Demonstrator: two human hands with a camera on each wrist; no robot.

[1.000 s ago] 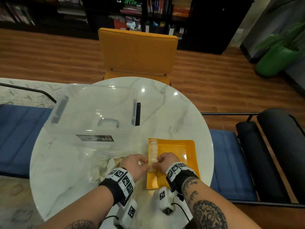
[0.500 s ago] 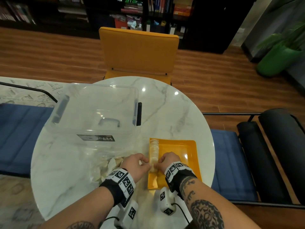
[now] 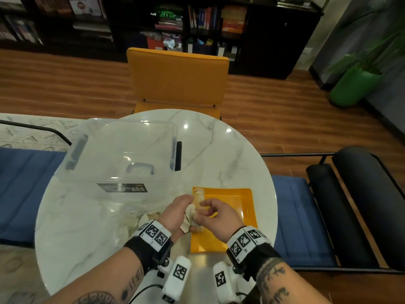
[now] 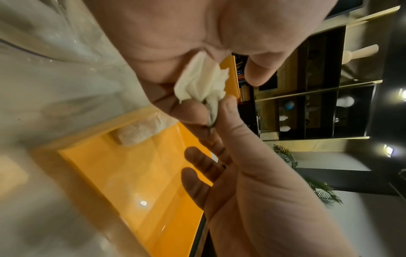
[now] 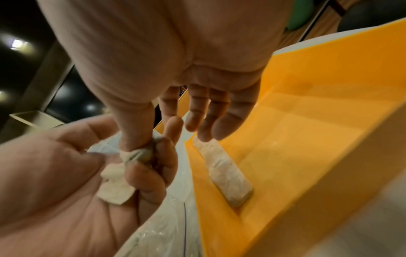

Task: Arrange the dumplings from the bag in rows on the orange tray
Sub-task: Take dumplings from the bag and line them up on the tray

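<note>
- Head view: left hand (image 3: pixel 175 212) and right hand (image 3: pixel 215 217) meet over the orange tray's (image 3: pixel 245 207) left edge on the bench (image 3: pixel 230 154) — their grip is hidden.
- Wrist views: left fingers curl around a dumpling (image 4: pixel 201 81); right thumb (image 5: pixel 134 128) pinches it — other right fingers loose.
- A row of dumplings (image 5: pixel 222 171) lies along the tray's left wall.

Both hands (image 3: pixel 195 216) on one dumpling (image 3: pixel 191 212)

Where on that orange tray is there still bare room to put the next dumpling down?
The orange tray is bare over its whole right part, between the row of dumplings along its left wall and its right rim. The left edge is crowded: there both the left hand and the right hand pinch a dumpling, with the bag beside.
</note>
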